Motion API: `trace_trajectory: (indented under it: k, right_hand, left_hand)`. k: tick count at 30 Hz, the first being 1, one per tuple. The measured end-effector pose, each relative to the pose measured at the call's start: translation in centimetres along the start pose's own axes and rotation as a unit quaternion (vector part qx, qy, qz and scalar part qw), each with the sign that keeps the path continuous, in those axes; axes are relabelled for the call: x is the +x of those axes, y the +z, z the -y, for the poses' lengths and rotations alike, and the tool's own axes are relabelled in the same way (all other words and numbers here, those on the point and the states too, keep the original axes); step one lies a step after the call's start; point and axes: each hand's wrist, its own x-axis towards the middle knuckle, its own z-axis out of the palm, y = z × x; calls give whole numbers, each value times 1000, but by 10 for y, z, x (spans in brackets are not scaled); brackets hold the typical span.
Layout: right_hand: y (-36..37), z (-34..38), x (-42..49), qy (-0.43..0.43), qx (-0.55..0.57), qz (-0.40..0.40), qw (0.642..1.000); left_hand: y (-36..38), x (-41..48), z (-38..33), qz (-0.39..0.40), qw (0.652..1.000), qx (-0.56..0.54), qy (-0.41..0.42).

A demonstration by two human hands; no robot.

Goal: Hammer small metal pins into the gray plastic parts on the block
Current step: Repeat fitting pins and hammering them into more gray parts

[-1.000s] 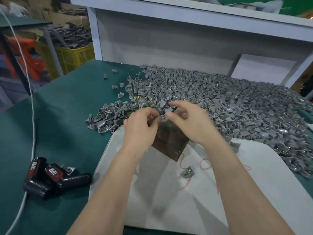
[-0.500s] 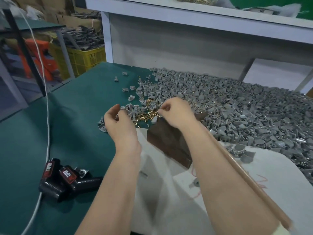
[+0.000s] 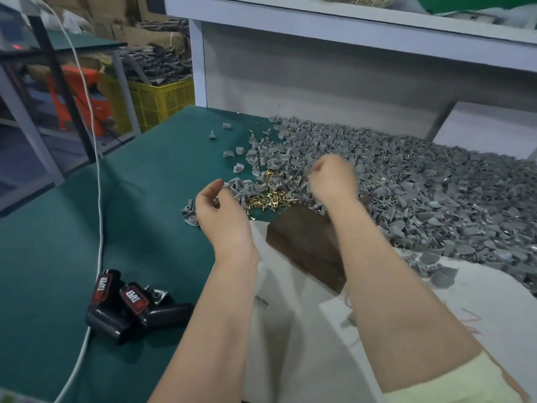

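Note:
A dark wooden block (image 3: 302,245) stands on a white sheet (image 3: 293,353) at the table's middle. Behind it lies a small heap of brass pins (image 3: 268,196), at the near edge of a large pile of gray plastic parts (image 3: 430,193). My left hand (image 3: 222,219) hovers over loose gray parts left of the block, its fingers loosely curled with nothing visible in them. My right hand (image 3: 332,178) is raised over the pins and the pile, blurred, with its fingers curled together. Whether it holds anything is hidden. My right forearm crosses over the block.
Two black tools with red labels (image 3: 128,309) lie on the green table (image 3: 58,242) at the front left. A white cable (image 3: 98,199) runs past them. A white shelf frame (image 3: 197,59) stands behind the pile. A yellow crate (image 3: 157,97) sits off the table's left.
Both hands left the top of the block. My left hand moved left to the loose gray parts, and my right hand rose over the pins. The view shifted to the left.

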Motion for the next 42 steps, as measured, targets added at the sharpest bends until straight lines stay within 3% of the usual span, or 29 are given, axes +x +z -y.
trace_trajectory:
  k: [2, 4, 9, 13, 15, 20, 23, 26, 29, 31, 34, 37, 38, 39, 41, 42]
  right_hand:
    - [-17, -20, 9, 77, -24, -30, 996]
    - [-25, -26, 11, 122, -72, 12, 990]
    - [7, 16, 5, -96, 5, 95, 991]
    - [40, 43, 5, -130, -67, 195, 970]
    - [50, 45, 8, -106, -105, 187, 971]
    - [46, 41, 7, -81, -123, 77, 986]
    - [25, 35, 6, -91, 9, 21, 996]
    - [-15, 32, -4, -130, 210, 74, 966]
    - [-44, 30, -28, -209, 254, 124, 936]
    - [-48, 29, -40, -226, 259, 134, 930]
    - [-42, 27, -46, -190, 301, 152, 922]
    - [-35, 25, -43, -123, 449, 193, 864]
    - [-30, 25, -41, -103, 460, 187, 862]
    - [-24, 25, -37, -92, 413, 163, 891]
    - [-8, 27, -26, -109, 168, 126, 972]
    - [0, 30, -23, -108, 42, 135, 984]
  left_hand:
    - [1, 0, 0, -1, 1000, -2, 2]
    - [1, 1, 2, -1, 1000, 0, 1]
    - [2, 0, 3, -4, 1000, 4, 5]
    - [1, 3, 4, -10, 1000, 7, 19]
    - [1, 2, 5, -9, 1000, 5, 21]
    - [3, 1, 6, 1, 999, -9, 33]
    - [4, -1, 6, 38, 996, 23, 75]
    - [5, -4, 8, 128, 980, 94, 119]
    - [5, -8, 9, 215, 951, 153, 162]
    - [5, -11, 7, 241, 949, 142, 147]
    - [5, -9, 6, 240, 963, 87, 92]
    - [5, -5, 6, 216, 974, 52, 45]
    - [5, -4, 7, 204, 977, 42, 39]
    - [5, -3, 7, 193, 980, 34, 39]
    - [4, -3, 7, 178, 983, 25, 49]
    - [4, -2, 8, 174, 983, 23, 58]
